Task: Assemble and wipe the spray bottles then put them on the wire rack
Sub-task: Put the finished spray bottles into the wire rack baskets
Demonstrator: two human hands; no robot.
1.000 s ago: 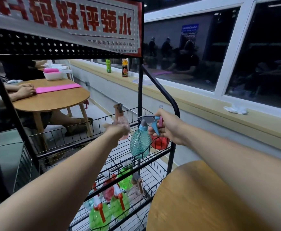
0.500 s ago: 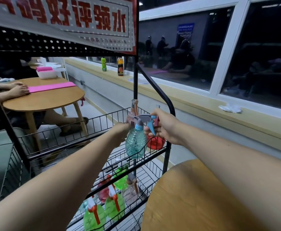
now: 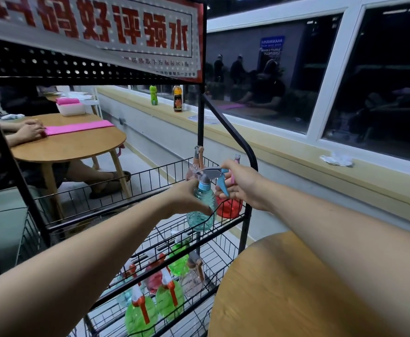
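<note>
A teal spray bottle [image 3: 202, 215] with a grey and blue trigger head sits low in the upper basket of the black wire rack [image 3: 116, 212]. My left hand [image 3: 187, 198] grips its body from the left. My right hand [image 3: 241, 183] holds its blue trigger from the right. A red bottle [image 3: 230, 209] stands behind my right hand, with its pink trigger showing above. A pale pink bottle [image 3: 193, 166] with a brown trigger stands at the back of the basket. The lower basket holds several green, red and clear bottles [image 3: 168, 297].
A round wooden table [image 3: 296, 288] lies close under my right arm. To the left, another person's hands rest on a round table [image 3: 77, 147] with a pink cloth. A red-lettered sign [image 3: 116, 27] hangs above the rack. The window ledge [image 3: 284, 152] runs behind it.
My left hand let go of the pale pink bottle at the back of the basket and moved onto the teal bottle's body. My right hand lowered the teal bottle slightly.
</note>
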